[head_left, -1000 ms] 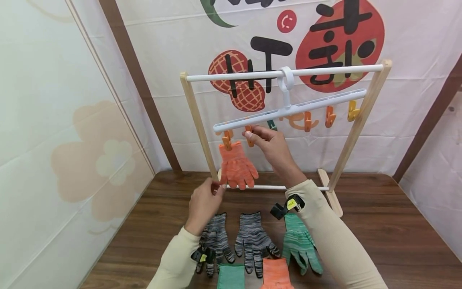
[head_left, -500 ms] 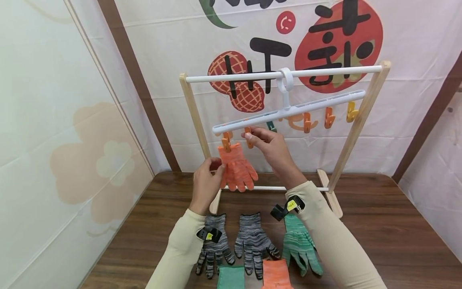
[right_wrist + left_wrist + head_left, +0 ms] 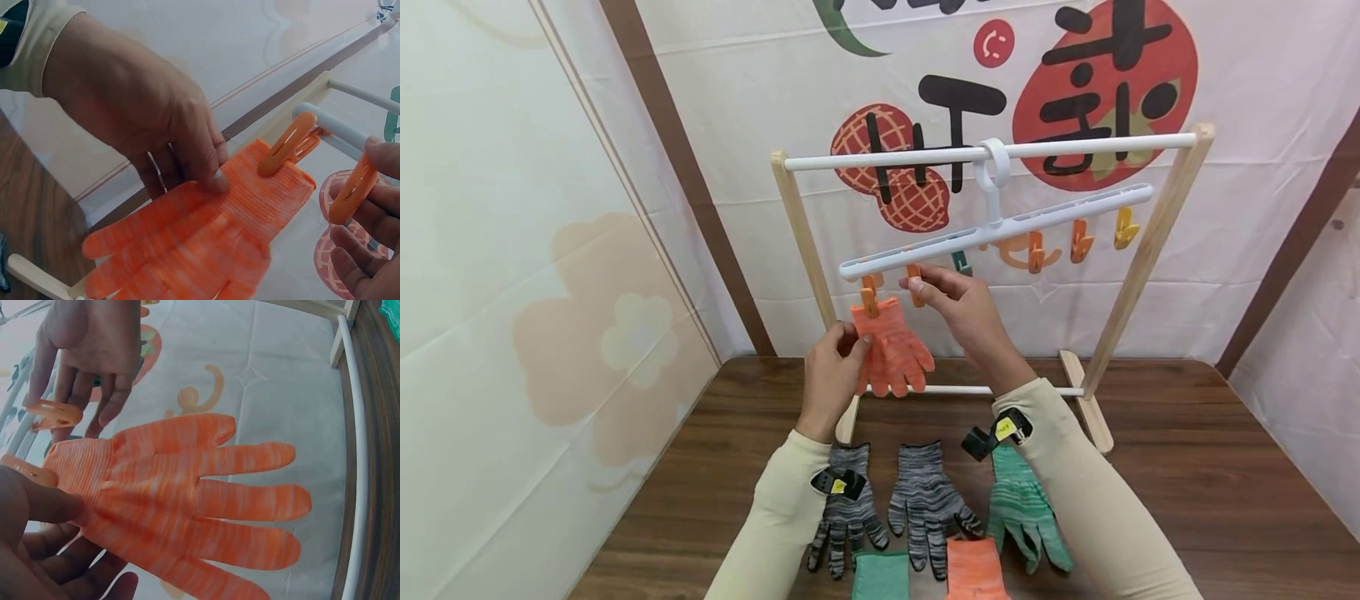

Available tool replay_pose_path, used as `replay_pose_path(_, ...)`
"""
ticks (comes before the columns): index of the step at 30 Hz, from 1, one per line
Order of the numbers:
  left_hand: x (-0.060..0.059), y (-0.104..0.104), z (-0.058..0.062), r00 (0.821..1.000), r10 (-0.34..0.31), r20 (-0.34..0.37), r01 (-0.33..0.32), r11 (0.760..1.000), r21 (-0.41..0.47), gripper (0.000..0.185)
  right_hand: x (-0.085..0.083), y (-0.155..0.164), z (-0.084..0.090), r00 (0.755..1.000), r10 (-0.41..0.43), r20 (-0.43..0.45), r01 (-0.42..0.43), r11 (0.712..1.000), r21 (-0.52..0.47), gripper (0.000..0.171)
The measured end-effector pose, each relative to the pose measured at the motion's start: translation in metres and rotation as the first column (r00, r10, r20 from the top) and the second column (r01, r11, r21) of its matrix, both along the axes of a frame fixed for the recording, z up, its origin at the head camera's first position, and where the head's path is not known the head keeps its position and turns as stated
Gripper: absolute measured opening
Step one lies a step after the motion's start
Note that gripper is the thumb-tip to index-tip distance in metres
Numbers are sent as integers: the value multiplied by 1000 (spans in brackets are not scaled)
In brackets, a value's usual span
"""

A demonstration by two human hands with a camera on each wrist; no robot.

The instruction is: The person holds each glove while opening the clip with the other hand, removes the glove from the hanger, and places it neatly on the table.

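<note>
An orange knit glove hangs fingers-down from the low left end of a white hanger, its cuff caught in an orange clip. My left hand pinches the glove's edge just below the cuff, thumb on the near face, as the right wrist view shows. Thumb and fingers of my right hand pinch a second orange clip, just right of the first. In the left wrist view this second clip is apart from the glove.
A wooden stand with a white top rod carries the tilted hanger. Further along hang a dark green clip, orange clips and a yellow clip. Grey gloves, green gloves and an orange glove lie on the table.
My left hand has risen from the hanging glove's fingertips to its side near the cuff and now pinches it. My right hand stays on its clip; the hanger has shifted slightly left.
</note>
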State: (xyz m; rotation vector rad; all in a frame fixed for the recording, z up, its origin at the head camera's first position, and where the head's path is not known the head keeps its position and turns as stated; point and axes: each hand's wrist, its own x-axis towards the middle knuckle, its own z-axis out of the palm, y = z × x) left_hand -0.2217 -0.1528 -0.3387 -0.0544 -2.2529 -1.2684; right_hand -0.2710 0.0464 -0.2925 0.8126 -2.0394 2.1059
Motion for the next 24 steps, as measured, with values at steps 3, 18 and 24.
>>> replay_pose_path(3,1,-1,0,1000,-8,-10,8,1000,-1,12,-1,-1,-6,1000,-3,21,3,1000,17,41)
replay_pose_path(18,10,1,3,998,-64,-5,64,998,1,11,9,-15,-41,989,-30,142,9,990,142,51)
replay_pose_path(24,14,1,3,996,-92,-12,92,996,8,12,18,-23,-36,994,-5,110,-6,995,98,48)
